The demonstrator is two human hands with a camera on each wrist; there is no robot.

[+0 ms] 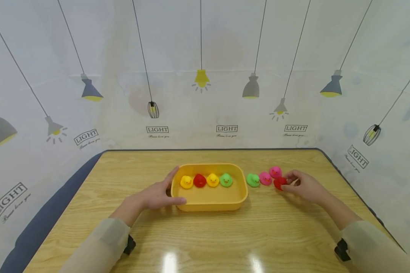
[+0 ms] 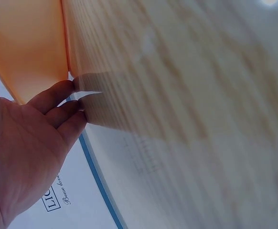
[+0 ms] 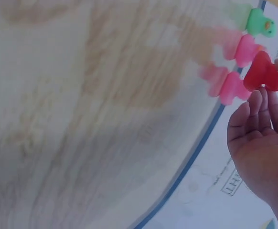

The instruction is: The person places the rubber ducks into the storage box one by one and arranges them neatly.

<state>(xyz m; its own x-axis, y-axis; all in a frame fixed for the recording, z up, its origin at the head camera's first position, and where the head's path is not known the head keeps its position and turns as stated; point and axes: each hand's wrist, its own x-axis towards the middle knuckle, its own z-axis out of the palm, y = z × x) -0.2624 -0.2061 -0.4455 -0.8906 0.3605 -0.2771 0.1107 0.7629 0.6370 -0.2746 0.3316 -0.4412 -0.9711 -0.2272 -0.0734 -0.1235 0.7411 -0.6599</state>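
A yellow tray (image 1: pixel 208 207) stands at mid-table with a row of ducks in it: a yellow duck (image 1: pixel 186 182), a red duck (image 1: pixel 199 181), another yellow duck (image 1: pixel 213 180) and a green duck (image 1: pixel 226 180). My left hand (image 1: pixel 157 194) holds the tray's left end, thumb over the near rim; the left wrist view shows that hand (image 2: pixel 38 129) against the tray wall (image 2: pixel 29 43). To the right of the tray, my right hand (image 1: pixel 305 186) pinches a red duck (image 1: pixel 280 183), also seen in the right wrist view (image 3: pixel 263 74) between thumb and fingers.
Beside the tray's right end sit a green duck (image 1: pixel 253 180) and two pink ducks (image 1: pixel 265 178), close to the pinched red one. The wooden table (image 1: pixel 205 239) ends at a dark back edge, with a printed lamp-pattern cloth (image 1: pixel 177 91) behind it.
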